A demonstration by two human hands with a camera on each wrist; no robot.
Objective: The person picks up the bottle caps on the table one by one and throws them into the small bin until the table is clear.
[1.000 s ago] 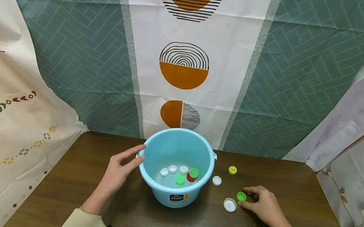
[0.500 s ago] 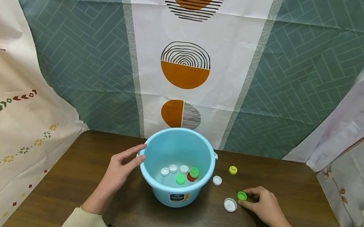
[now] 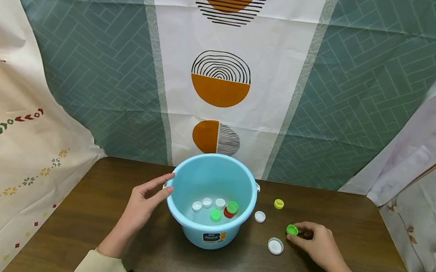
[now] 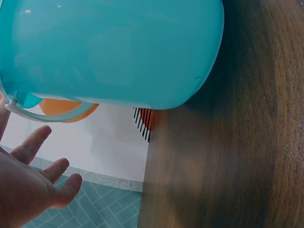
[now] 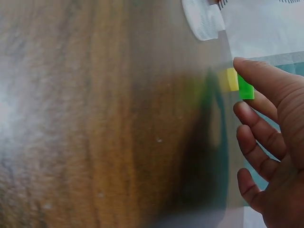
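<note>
The green cap (image 3: 292, 230), near four o'clock from the bucket (image 3: 190, 235), is pinched between thumb and forefinger of the right hand (image 3: 319, 243), presumably because so small a thing offers little else to grasp; whether the tabletop (image 3: 166, 267) is touched by it cannot be told. At nine o'clock, the bucket's rim is touched by the left hand's (image 3: 143, 200) outstretched fingers, apparently to steady it.

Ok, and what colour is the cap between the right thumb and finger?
Bright green; the cap shows best in the head view.
</note>
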